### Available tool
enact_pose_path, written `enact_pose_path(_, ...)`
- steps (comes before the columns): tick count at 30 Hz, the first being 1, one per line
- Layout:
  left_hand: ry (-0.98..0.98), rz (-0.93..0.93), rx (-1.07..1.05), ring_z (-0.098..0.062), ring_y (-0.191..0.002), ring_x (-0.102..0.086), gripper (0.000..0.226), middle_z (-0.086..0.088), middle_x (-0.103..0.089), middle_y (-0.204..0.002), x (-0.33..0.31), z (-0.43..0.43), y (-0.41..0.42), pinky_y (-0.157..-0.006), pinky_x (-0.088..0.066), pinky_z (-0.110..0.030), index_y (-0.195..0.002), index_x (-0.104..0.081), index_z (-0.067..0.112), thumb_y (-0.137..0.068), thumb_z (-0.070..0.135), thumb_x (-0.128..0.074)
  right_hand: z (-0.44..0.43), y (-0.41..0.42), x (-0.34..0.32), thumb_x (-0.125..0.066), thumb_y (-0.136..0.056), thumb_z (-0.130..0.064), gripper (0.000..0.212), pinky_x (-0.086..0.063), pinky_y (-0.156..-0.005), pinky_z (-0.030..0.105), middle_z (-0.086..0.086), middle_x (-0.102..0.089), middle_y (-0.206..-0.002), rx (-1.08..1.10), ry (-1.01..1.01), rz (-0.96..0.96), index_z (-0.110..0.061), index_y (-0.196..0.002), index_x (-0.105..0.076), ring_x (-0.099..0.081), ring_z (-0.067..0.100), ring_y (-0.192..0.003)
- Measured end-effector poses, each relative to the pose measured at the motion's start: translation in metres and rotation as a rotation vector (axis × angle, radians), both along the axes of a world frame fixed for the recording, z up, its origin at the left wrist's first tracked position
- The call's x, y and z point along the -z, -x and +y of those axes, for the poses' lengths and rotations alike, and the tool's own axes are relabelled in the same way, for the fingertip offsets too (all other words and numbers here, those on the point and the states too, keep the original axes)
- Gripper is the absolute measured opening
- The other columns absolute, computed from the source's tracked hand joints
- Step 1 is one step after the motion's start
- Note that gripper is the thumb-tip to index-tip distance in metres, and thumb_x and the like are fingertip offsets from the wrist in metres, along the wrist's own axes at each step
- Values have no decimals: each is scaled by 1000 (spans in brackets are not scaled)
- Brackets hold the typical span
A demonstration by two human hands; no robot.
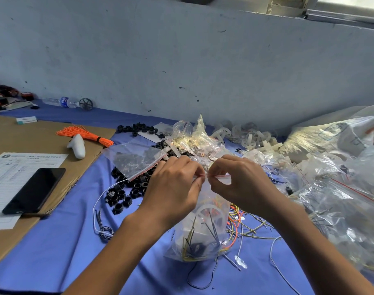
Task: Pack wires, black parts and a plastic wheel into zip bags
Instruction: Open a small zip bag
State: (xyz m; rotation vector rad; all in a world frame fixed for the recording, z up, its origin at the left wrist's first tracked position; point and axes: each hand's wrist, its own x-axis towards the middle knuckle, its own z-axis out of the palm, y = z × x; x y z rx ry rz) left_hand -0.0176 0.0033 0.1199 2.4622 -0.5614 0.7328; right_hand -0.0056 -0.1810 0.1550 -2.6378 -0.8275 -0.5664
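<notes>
While left hand (175, 184), right hand (239, 179) pinch zip bag (203, 235) top, black parts (126, 194) crowd left, wires (245, 228) right

No text, brand or number can be read. Print shows on 4 things, all too small or blurred to make out. The white paper form (22, 165) on the cardboard (3, 133) at left carries a round emblem and a heading line at its top, with ruled rows of fine print below. The water bottle (62, 102) lying by the wall (181, 60) has a blue label with white marks. The small white box (26, 120) on the cardboard has a teal stripe and a dark line of lettering. The big plastic sack (339, 133) at right bears faint blue outlined printing.
</notes>
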Motion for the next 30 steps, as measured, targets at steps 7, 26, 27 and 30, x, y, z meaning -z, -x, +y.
enact_pose_path(7,20,17,4,-14,-97,-50,9,12,-59,-100,1,-3,-2,-85,-40,-33,-99,-62,26,-96,34,-59,-7,-2,2,-63,-86,-34,7,-53,-68,32,-17,-63,-85,-15,-50,43,-28,-88,-67,-60,3,-78)
enact_pose_path(26,54,20,36,-9,-93,-51,6,18,-60,-97,4,5,-2,-81,-42,-31,-98,-63,31,-94,35,-63,-60,5,-2,-78,-74,-16,12,-52,-64,34,-11,-65,-70,43,-189,-2,-24,-73,-69,-63,9,-67)
enact_pose_path(27,51,25,39,-9,-94,-51,5,19,-59,-98,3,4,-2,-81,-41,-31,-98,-63,32,-94,35,-63,-64,6,-1,-78,-73,-14,13,-52,-65,36,-10,-66,-70,57,-197,0,-24,-73,-70,-63,9,-67)
enact_pose_path(30,57,53,27,-8,-92,-50,2,17,-59,-98,2,6,-3,-81,-42,-31,-96,-61,31,-95,31,-62,-84,10,0,-78,-71,-9,16,-52,-67,32,-9,-66,-70,141,-219,-33,-22,-72,-69,-63,7,-67)
